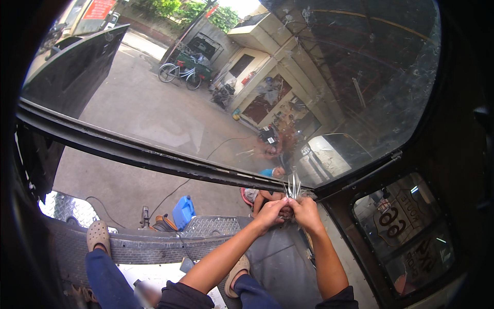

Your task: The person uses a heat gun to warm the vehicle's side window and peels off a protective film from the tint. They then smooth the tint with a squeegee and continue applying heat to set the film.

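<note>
Outdoors, on a concrete yard (149, 113) seen through a large curved sheet of glass (329, 67), a person sits high on a vehicle body with both arms stretched forward. The left hand (271, 211) and right hand (307, 212) are drawn close together, knuckles almost touching, and both are pinched on a small bundle of thin pale wire strands (294, 186) that fan upward from the fingertips. That bundle sits just below the dark rubber-edged window frame (154, 157), at the corner where it meets the black side pillar.

Judging from the grip, the step in hand looks like twisting or sorting those strands; what it calls for now is a steady pinch from one hand while the other separates or turns the strands without letting them splay.

Below the frame, another person's arm and bright blue sleeve (267, 172) show beyond the hands. Further down from the frame lies a grey chequer-pattern metal step (213, 226), with a blue plastic jerrycan (183, 211) to its left. The person's beige clog shoe (98, 235) rests on a dark bumper bar lower left. Far above the frame, across the yard, a bicycle (178, 73) stands by a wall.
</note>
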The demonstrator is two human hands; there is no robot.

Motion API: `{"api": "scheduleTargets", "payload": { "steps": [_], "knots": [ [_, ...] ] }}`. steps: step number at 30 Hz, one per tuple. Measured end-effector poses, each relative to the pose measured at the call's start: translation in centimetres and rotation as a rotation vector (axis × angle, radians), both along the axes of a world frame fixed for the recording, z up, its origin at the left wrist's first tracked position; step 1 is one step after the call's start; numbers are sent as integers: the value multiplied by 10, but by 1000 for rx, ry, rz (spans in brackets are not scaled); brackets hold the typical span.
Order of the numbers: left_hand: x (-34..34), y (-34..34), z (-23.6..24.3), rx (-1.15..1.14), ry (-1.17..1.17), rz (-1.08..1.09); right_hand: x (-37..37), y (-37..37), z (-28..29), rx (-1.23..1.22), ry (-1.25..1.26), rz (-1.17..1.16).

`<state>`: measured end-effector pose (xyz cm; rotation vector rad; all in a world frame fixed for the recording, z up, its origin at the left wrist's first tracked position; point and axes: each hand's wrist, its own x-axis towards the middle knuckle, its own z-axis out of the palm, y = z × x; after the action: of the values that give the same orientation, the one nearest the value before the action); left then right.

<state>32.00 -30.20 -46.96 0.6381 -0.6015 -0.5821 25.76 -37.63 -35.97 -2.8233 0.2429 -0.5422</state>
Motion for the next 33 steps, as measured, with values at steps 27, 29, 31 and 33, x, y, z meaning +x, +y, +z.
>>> {"api": "scheduleTargets", "payload": {
  "steps": [27, 29, 31, 33],
  "knots": [
    [-36, -31, 1, -270, 38, 48, -71, -27, -32, 18, 3, -17],
    [-44, -33, 2, -334, 27, 161, -69, -18, -34, -48, 17, 22],
    [-44, -33, -3, -300, 6, 192, -64, -10, -36, -140, 33, 25],
    [-42, -32, -12, -283, -10, 296, -56, -7, -37, -180, 114, 9]
  ]
}}
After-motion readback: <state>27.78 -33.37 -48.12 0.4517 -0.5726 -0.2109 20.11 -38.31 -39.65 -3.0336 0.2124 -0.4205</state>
